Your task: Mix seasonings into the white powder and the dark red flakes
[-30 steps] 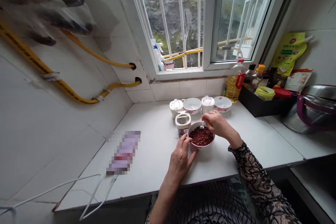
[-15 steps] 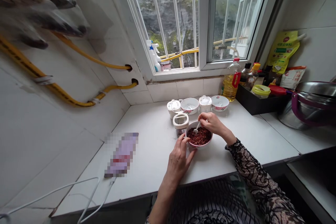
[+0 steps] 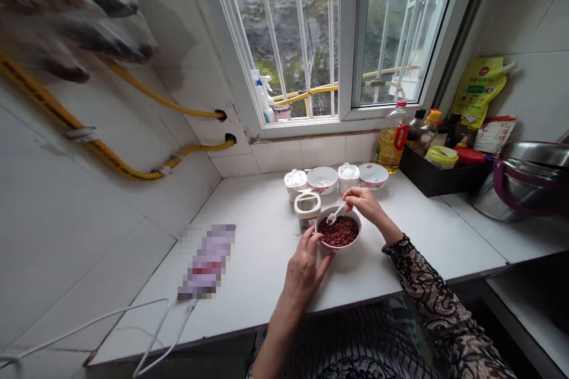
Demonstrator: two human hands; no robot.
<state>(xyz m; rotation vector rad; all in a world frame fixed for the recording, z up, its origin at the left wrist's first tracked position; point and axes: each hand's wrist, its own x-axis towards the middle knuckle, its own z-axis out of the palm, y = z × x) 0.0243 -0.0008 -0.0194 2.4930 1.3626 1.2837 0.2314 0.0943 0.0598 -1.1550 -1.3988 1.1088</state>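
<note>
My right hand [image 3: 362, 204] pinches the handle of a small white spoon [image 3: 334, 216], whose scoop is over the left part of a bowl [image 3: 359, 235]. Dark red flakes, perhaps crushed chilli [image 3: 341, 232], fill much of that bowl. With fingers and thumb around its near left side, my left hand [image 3: 304, 266] grips the bowl on the counter. Just behind it on the left stands a jar with an open cream rim [image 3: 307, 204]. Farther back are two white lidded jars [image 3: 295, 182] [image 3: 348, 176] and two flowered bowls [image 3: 322, 180] [image 3: 374, 175].
An oil bottle [image 3: 392, 141] stands by the window, beside a black box [image 3: 438, 174] of condiments. A steel pot [image 3: 518, 189] is at the right. On the left lie a blurred purple object [image 3: 208, 263] and a white cable [image 3: 178, 331]. Yellow pipes [image 3: 120, 163] run along the wall.
My right hand has shifted slightly right, and the spoon now tilts flatter, with its scoop raised to the bowl's upper left. My left hand stays on the bowl.
</note>
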